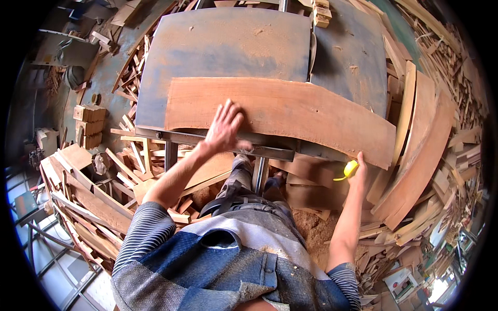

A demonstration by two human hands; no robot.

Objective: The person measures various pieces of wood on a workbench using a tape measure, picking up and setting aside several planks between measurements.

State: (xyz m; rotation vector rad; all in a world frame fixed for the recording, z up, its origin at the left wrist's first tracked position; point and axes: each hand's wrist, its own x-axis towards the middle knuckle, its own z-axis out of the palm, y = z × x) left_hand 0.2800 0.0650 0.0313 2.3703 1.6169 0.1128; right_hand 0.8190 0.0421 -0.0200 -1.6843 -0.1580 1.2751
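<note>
A long reddish-brown board [259,101] with curved long edges lies across the dusty metal table of a saw [223,41]. My left hand [225,127] is at the board's near edge, left of its middle, fingers spread and nothing in them; whether the palm presses on the wood I cannot tell. Close to the board's near right edge, my right hand [359,170] is closed round a yellow tape measure [350,169]. No drawn-out blade of the tape shows against the board. A thumb or finger of that hand points up at the board's edge.
A round saw blade [313,52] stands in the slot behind the board. Small wood blocks [321,13] sit at the table's far side. Curved boards [423,160] lean to the right, offcuts [88,192] pile up at the left, and sawdust [314,230] covers the floor by my feet.
</note>
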